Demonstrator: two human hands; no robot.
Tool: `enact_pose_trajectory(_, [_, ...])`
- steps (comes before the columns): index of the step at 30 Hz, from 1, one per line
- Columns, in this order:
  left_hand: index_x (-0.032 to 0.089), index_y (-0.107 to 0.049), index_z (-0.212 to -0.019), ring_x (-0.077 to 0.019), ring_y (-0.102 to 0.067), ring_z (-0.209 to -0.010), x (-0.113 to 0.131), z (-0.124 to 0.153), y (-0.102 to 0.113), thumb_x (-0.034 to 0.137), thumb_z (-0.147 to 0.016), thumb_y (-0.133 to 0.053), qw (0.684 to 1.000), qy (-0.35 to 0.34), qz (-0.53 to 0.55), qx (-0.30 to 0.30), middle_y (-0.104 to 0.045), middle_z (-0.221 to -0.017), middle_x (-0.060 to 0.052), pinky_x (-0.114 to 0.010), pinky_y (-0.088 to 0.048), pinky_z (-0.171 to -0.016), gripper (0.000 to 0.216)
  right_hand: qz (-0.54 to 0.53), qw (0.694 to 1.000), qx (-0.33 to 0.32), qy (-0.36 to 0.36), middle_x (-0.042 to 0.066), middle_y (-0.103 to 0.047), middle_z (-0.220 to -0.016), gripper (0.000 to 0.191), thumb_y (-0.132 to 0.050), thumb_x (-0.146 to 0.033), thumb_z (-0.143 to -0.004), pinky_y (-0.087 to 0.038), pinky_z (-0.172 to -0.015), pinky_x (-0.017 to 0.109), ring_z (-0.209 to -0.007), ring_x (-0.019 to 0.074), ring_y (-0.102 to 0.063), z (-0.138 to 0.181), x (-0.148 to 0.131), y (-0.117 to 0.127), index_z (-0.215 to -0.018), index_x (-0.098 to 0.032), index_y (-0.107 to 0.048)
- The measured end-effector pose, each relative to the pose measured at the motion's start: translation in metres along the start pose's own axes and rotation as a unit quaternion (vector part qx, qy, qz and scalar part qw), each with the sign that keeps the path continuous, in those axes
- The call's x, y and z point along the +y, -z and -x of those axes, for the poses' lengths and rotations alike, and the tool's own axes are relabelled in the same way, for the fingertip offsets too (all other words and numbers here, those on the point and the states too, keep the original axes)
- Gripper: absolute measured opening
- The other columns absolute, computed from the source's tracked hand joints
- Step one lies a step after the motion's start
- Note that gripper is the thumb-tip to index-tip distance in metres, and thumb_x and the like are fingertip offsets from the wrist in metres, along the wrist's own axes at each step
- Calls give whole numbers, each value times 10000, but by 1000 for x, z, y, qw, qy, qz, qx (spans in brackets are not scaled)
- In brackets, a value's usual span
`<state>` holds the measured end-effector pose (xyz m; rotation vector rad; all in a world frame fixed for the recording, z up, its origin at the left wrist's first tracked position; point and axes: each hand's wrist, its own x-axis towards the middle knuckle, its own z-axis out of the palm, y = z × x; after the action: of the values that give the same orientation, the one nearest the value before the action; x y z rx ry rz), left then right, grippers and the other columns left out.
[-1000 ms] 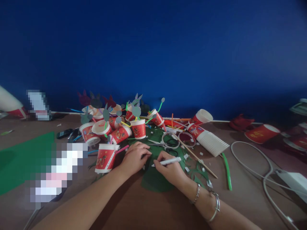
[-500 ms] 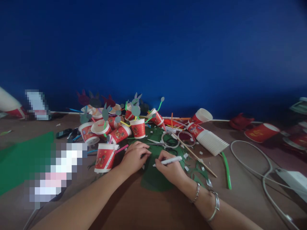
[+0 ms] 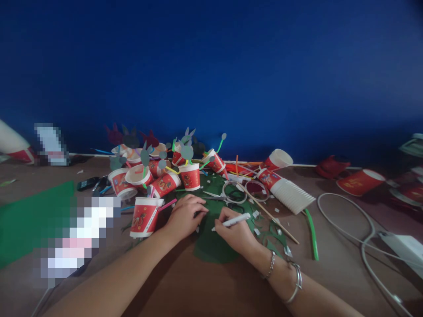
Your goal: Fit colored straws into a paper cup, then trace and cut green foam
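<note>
My right hand [image 3: 236, 231] grips a white marker [image 3: 237, 219], its tip down at a piece of dark green paper [image 3: 214, 248] on the table. My left hand [image 3: 188, 215] lies on the left side of this paper, fingers stretched out and holding nothing. Just left of that hand stands a red and white paper cup [image 3: 145, 216] with a pink straw sticking out. Beyond both hands lie scissors [image 3: 216, 196] with their blades apart, pointing left. Green paper offcuts [image 3: 274, 240] and small white scraps are scattered to the right of my right hand.
Several red paper cups [image 3: 190, 177] with straws and animal-shaped paper cutouts crowd the back. A cup stack [image 3: 287, 191], a wooden stick [image 3: 269, 215] and a green straw [image 3: 311, 235] lie right. Further right is a looped cable [image 3: 368, 220]; a green sheet [image 3: 36, 220] lies left.
The marker in my right hand has tilted slightly, with its back end a little higher. My left hand and the things around have stayed in place.
</note>
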<state>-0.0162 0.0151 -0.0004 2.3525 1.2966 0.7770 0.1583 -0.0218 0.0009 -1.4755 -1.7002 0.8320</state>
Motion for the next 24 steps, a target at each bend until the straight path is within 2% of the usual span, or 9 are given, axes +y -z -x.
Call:
enact_pose_trajectory(16, [258, -706, -814, -202, -555, -983, 1, 0, 0, 198, -790, -612, 1000, 5, 3, -2, -688, -1011, 3, -365, -433, -837, 114, -12, 999, -23, -21, -78, -317, -447, 214, -511, -208, -657, -202, -416, 208, -446, 81, -290, 2, -4, 1, -515, -211, -351])
enact_pose_trajectory(24, [267, -711, -820, -204, -559, -977, 0, 0, 0, 209, -785, -614, 1000, 4, 2, -1, -685, -1010, -6, -365, -435, -842, 118, -17, 999, -35, -5, -74, -343, -461, 214, -529, -190, -671, -225, -423, 201, -456, 79, -307, 2, -4, 1, -520, -202, -377])
